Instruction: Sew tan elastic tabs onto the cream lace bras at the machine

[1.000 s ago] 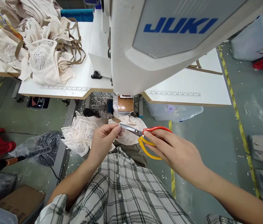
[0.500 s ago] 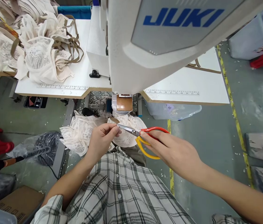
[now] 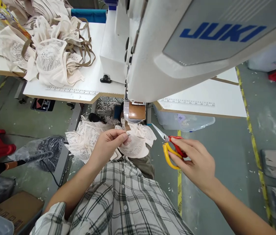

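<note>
Looking down at a left hand (image 3: 110,143) pinched thumb to forefinger, right at the upper edge of a pale lace garment (image 3: 134,145) over the lap, just below the sewing machine (image 3: 147,65) in view. Pretty sure about the pinch, but can't tell fabric edge from loose thread between those tips, way too tiny. Also seeing more lace (image 3: 85,137) off to the left, partly behind that hand, so no telling same piece from separate one.

Over on the other side, got a right hand (image 3: 196,163) wrapped around scissors (image 3: 166,138) by the red and yellow handles. Seemingly closed blades, aimed up and left, apart from the garment. Can't work out which fingers through which loop.

Blocking the middle of the white table (image 3: 91,78): that same sewing machine, cut off along the top and right. Can't see the needle area, just a shiny brown plate (image 3: 137,112) below. Up top left, lace pieces (image 3: 52,58) with brown straps (image 3: 87,52), too tangled to count, plus yellow packaging (image 3: 8,18) chopped by the frame. Under the table, a half-hidden clear bin (image 3: 189,121). At left, a plastic bag (image 3: 48,151) with dark contents, hard to identify.
</note>
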Action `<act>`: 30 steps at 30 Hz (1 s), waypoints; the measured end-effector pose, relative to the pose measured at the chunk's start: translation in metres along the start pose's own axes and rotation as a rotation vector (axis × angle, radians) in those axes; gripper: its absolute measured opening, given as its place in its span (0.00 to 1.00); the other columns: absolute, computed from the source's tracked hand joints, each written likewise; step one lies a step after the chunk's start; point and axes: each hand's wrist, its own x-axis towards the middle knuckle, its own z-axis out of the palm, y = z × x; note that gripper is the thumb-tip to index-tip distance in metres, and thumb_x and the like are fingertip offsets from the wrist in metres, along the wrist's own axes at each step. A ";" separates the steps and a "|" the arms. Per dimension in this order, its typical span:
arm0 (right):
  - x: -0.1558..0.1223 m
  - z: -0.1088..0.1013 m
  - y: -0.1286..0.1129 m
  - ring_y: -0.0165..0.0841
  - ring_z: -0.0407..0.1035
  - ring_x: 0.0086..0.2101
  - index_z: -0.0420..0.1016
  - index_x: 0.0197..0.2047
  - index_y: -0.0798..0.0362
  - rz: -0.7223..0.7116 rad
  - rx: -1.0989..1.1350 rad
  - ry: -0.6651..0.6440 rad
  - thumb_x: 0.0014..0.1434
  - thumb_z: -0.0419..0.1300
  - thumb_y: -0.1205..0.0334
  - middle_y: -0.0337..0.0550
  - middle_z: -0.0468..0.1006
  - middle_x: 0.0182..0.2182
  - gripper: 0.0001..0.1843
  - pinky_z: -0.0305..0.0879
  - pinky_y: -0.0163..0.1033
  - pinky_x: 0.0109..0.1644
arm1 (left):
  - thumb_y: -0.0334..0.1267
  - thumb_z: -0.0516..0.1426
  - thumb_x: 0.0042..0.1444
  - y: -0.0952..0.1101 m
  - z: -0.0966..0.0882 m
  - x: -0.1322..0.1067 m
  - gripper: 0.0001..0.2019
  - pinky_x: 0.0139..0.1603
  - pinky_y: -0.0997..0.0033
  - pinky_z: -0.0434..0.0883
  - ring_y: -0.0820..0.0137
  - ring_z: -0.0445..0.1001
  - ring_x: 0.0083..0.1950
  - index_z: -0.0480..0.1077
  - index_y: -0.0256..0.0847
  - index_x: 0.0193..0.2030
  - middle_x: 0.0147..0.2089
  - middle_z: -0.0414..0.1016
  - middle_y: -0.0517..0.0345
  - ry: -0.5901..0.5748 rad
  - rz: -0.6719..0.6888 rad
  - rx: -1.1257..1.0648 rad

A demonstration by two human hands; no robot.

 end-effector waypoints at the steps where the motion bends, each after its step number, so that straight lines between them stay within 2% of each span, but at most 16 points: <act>1: 0.000 0.000 0.002 0.39 0.75 0.43 0.66 0.63 0.38 0.014 -0.002 0.000 0.60 0.63 0.66 0.44 0.78 0.45 0.29 0.74 0.40 0.38 | 0.42 0.62 0.57 0.000 0.000 0.000 0.09 0.35 0.73 0.68 0.73 0.71 0.31 0.79 0.39 0.32 0.31 0.78 0.56 -0.003 -0.003 -0.005; 8: -0.001 -0.003 0.003 0.38 0.75 0.40 0.71 0.59 0.40 0.015 -0.027 -0.017 0.59 0.64 0.64 0.44 0.78 0.45 0.24 0.72 0.40 0.36 | 0.44 0.62 0.57 0.001 -0.001 -0.001 0.10 0.34 0.72 0.68 0.72 0.71 0.32 0.79 0.39 0.33 0.32 0.78 0.54 0.005 -0.016 0.003; 11: 0.009 -0.002 0.014 0.37 0.74 0.39 0.73 0.56 0.43 0.070 -0.082 -0.009 0.60 0.62 0.60 0.45 0.79 0.44 0.20 0.70 0.40 0.36 | 0.44 0.62 0.57 0.002 -0.002 0.000 0.11 0.33 0.73 0.66 0.72 0.68 0.30 0.76 0.39 0.30 0.29 0.74 0.57 0.005 -0.018 0.015; 13: 0.029 0.001 0.032 0.39 0.74 0.39 0.74 0.55 0.44 0.153 -0.140 -0.008 0.62 0.60 0.56 0.45 0.79 0.41 0.18 0.69 0.41 0.37 | 0.44 0.62 0.57 0.000 -0.001 0.001 0.12 0.33 0.73 0.65 0.73 0.66 0.29 0.73 0.39 0.28 0.26 0.71 0.60 -0.008 -0.028 0.045; 16: 0.075 0.006 0.069 0.43 0.72 0.43 0.75 0.55 0.48 0.271 -0.211 -0.015 0.63 0.58 0.51 0.48 0.78 0.39 0.20 0.68 0.43 0.40 | 0.45 0.61 0.58 -0.008 0.003 0.001 0.13 0.31 0.74 0.62 0.74 0.64 0.28 0.70 0.39 0.27 0.25 0.68 0.62 -0.027 -0.011 0.128; 18: 0.100 0.006 0.086 0.45 0.70 0.47 0.72 0.58 0.52 0.284 -0.221 -0.030 0.63 0.56 0.52 0.54 0.76 0.46 0.23 0.67 0.48 0.47 | 0.45 0.61 0.58 -0.011 0.006 0.000 0.13 0.32 0.74 0.62 0.74 0.64 0.29 0.70 0.39 0.28 0.26 0.68 0.62 -0.035 0.020 0.182; 19: 0.107 0.006 0.087 0.47 0.68 0.49 0.71 0.59 0.54 0.271 -0.209 -0.008 0.64 0.56 0.52 0.56 0.75 0.50 0.24 0.66 0.50 0.51 | 0.45 0.61 0.59 -0.012 0.007 -0.001 0.13 0.32 0.74 0.63 0.73 0.65 0.29 0.71 0.39 0.28 0.26 0.68 0.62 -0.037 0.037 0.205; 21: 0.105 0.010 0.068 0.46 0.68 0.51 0.71 0.58 0.54 0.236 -0.097 0.053 0.64 0.57 0.50 0.56 0.74 0.52 0.24 0.65 0.51 0.53 | 0.46 0.60 0.60 -0.012 0.007 -0.003 0.14 0.34 0.74 0.64 0.73 0.66 0.30 0.71 0.39 0.28 0.27 0.69 0.61 -0.044 0.061 0.235; 22: 0.097 0.014 0.050 0.43 0.69 0.49 0.71 0.56 0.53 0.196 0.008 0.048 0.63 0.57 0.47 0.53 0.75 0.50 0.24 0.66 0.49 0.51 | 0.46 0.59 0.60 -0.011 0.007 -0.003 0.15 0.34 0.75 0.64 0.73 0.66 0.30 0.71 0.39 0.27 0.26 0.69 0.61 -0.052 0.066 0.241; 23: 0.085 0.020 0.029 0.40 0.71 0.46 0.72 0.54 0.52 0.126 0.149 -0.025 0.63 0.57 0.44 0.50 0.77 0.47 0.24 0.67 0.46 0.48 | 0.47 0.59 0.61 -0.011 0.006 -0.003 0.16 0.33 0.75 0.64 0.73 0.66 0.29 0.70 0.39 0.27 0.25 0.69 0.61 -0.066 0.065 0.240; 25: 0.055 0.036 -0.012 0.33 0.72 0.34 0.74 0.43 0.51 -0.074 0.418 -0.376 0.62 0.57 0.40 0.41 0.79 0.35 0.22 0.66 0.36 0.37 | 0.48 0.57 0.62 -0.016 0.005 -0.002 0.16 0.34 0.74 0.65 0.73 0.67 0.29 0.71 0.39 0.28 0.25 0.69 0.61 -0.090 0.058 0.240; 26: 0.039 0.044 -0.028 0.29 0.69 0.28 0.74 0.35 0.51 -0.110 0.476 -0.548 0.66 0.53 0.44 0.37 0.77 0.28 0.20 0.63 0.34 0.33 | 0.49 0.56 0.63 -0.021 0.004 -0.001 0.16 0.36 0.73 0.67 0.71 0.70 0.32 0.72 0.40 0.31 0.28 0.71 0.60 -0.079 0.075 0.248; 27: 0.025 0.051 -0.040 0.28 0.66 0.25 0.73 0.29 0.52 -0.121 0.529 -0.612 0.68 0.49 0.46 0.36 0.74 0.24 0.23 0.59 0.33 0.30 | 0.50 0.55 0.64 -0.028 0.003 -0.001 0.15 0.42 0.71 0.69 0.69 0.73 0.37 0.74 0.40 0.38 0.34 0.75 0.57 -0.057 0.118 0.265; 28: 0.014 0.058 -0.047 0.27 0.64 0.23 0.71 0.26 0.53 -0.070 0.594 -0.621 0.69 0.48 0.46 0.36 0.72 0.21 0.26 0.57 0.32 0.28 | 0.52 0.54 0.64 -0.039 0.002 0.000 0.17 0.49 0.68 0.69 0.65 0.74 0.46 0.74 0.41 0.47 0.43 0.77 0.53 -0.039 0.180 0.289; 29: 0.005 0.062 -0.050 0.27 0.64 0.23 0.70 0.25 0.54 0.047 0.667 -0.566 0.69 0.47 0.46 0.37 0.72 0.21 0.27 0.57 0.33 0.28 | 0.55 0.54 0.63 -0.053 0.001 0.000 0.23 0.57 0.63 0.67 0.61 0.72 0.56 0.70 0.42 0.57 0.53 0.75 0.48 -0.040 0.247 0.320; 30: -0.001 0.066 -0.050 0.28 0.66 0.24 0.70 0.27 0.54 0.209 0.760 -0.459 0.69 0.46 0.45 0.39 0.73 0.22 0.28 0.59 0.33 0.28 | 0.59 0.54 0.60 -0.069 0.001 -0.001 0.32 0.64 0.57 0.63 0.56 0.66 0.64 0.63 0.42 0.65 0.63 0.68 0.43 -0.078 0.314 0.363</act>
